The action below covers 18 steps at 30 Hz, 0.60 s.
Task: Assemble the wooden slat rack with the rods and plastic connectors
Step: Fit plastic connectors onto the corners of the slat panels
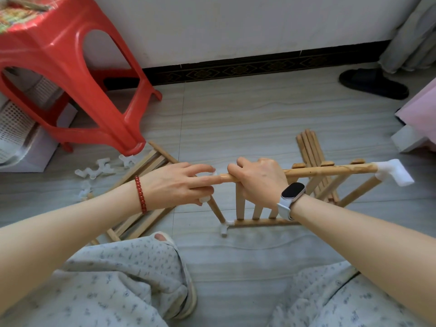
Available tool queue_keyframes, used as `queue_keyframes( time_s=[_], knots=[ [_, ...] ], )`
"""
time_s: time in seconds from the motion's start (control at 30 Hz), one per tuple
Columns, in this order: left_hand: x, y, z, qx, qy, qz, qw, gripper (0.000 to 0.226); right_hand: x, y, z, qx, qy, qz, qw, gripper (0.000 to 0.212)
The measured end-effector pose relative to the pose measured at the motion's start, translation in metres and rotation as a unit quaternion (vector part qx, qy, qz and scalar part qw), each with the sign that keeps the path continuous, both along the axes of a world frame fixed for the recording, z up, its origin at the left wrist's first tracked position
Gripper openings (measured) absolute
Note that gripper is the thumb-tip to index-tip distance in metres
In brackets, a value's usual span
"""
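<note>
A partly built wooden slat rack (pixel 259 212) stands on the floor in front of me. My right hand (pixel 258 179) grips its top rod (pixel 330 171), which ends at the right in a white plastic connector (pixel 392 172). My left hand (pixel 181 184) holds a clear plastic connector (pixel 204 199) at the rod's left end, fingers wrapped around it; a slanted rod (pixel 217 208) runs down from it to a white corner connector (pixel 225 226). A second slat panel (pixel 141 166) lies flat at the left. Loose rods (pixel 310 147) lie behind the rack.
A red plastic stool (pixel 70 74) stands at the back left over a white perforated basket (pixel 16 128). Several loose clear connectors (pixel 99 169) lie near its leg. A black slipper (pixel 374 83) rests by the wall, a pink and white object (pixel 415 128) at the right. My knees fill the foreground.
</note>
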<state>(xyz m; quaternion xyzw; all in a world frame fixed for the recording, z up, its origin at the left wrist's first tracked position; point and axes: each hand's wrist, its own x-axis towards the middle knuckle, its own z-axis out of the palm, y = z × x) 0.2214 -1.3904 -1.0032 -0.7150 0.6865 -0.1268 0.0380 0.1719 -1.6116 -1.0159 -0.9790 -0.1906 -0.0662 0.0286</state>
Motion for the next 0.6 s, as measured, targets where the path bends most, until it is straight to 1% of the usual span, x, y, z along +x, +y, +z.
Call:
queue_keyframes(
  time_s=[0.07, 0.17, 0.3, 0.4, 0.5, 0.6],
  knots=[
    [0.006, -0.006, 0.004, 0.014, -0.027, -0.018, 0.999, 0.029, 0.001, 0.0, -0.001, 0.0, -0.022, 0.008, 1.0, 0.039],
    [0.013, -0.017, 0.007, 0.021, -0.051, -0.028, 0.998, 0.035, 0.0, -0.002, -0.005, 0.004, -0.039, 0.021, 0.999, 0.038],
    [0.012, -0.027, 0.003, -0.017, 0.013, 0.003, 1.0, 0.045, -0.001, -0.004, -0.01, 0.015, -0.079, 0.033, 0.996, 0.037],
    [0.012, -0.028, -0.004, -0.038, 0.047, 0.023, 0.998, 0.045, -0.001, -0.004, -0.012, 0.024, -0.095, 0.035, 0.995, 0.038],
    [0.011, -0.023, -0.008, -0.036, 0.085, 0.057, 0.994, 0.044, -0.001, -0.005, -0.013, 0.027, -0.099, 0.034, 0.994, 0.037],
    [0.008, -0.023, -0.011, -0.028, 0.085, 0.086, 0.992, 0.046, -0.002, -0.005, -0.015, 0.04, -0.102, 0.039, 0.993, 0.038]
  ],
)
